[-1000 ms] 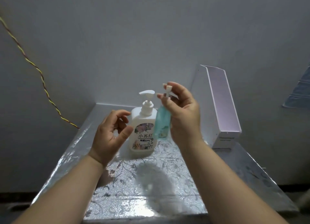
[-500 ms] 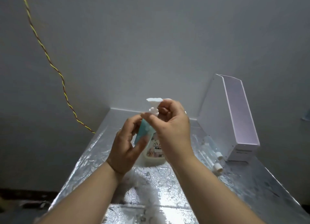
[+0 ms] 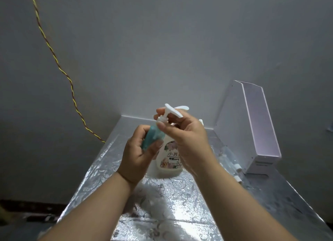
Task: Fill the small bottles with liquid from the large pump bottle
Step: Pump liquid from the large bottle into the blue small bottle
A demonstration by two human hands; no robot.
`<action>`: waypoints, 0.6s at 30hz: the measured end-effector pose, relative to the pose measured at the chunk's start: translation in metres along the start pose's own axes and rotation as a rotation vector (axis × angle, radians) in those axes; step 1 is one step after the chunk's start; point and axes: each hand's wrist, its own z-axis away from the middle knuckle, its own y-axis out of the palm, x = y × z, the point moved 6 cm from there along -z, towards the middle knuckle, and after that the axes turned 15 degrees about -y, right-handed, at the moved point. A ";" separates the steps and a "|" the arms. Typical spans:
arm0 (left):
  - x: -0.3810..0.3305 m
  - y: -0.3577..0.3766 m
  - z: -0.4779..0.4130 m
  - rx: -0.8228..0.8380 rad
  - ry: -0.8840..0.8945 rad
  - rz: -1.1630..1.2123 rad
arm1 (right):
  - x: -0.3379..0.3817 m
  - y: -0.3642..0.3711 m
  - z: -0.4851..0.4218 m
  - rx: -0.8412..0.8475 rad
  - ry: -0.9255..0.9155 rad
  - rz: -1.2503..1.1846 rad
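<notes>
Now my left hand (image 3: 137, 155) grips one teal bottle (image 3: 152, 135), right hand (image 3: 187, 138) pinches its pump (image 3: 171, 110); one big bottle (image 3: 171, 162) behind.

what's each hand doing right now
left hand: holding the small teal bottle
right hand: pinching that bottle's white pump cap

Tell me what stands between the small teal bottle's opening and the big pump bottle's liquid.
Its own white pump cap sits on the neck, gripped by the right hand; the left hand holds the small teal bottle. The large pump bottle stands behind, nothing else visible between.
</notes>
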 end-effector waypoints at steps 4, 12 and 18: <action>0.000 0.002 0.001 0.008 0.009 -0.049 | -0.005 -0.005 0.007 -0.116 -0.038 0.236; 0.002 0.000 0.002 -0.014 0.040 -0.038 | -0.006 0.002 0.014 -0.131 -0.023 -0.133; -0.005 -0.001 0.002 -0.030 0.087 -0.026 | -0.011 0.000 0.013 -0.154 -0.009 -0.177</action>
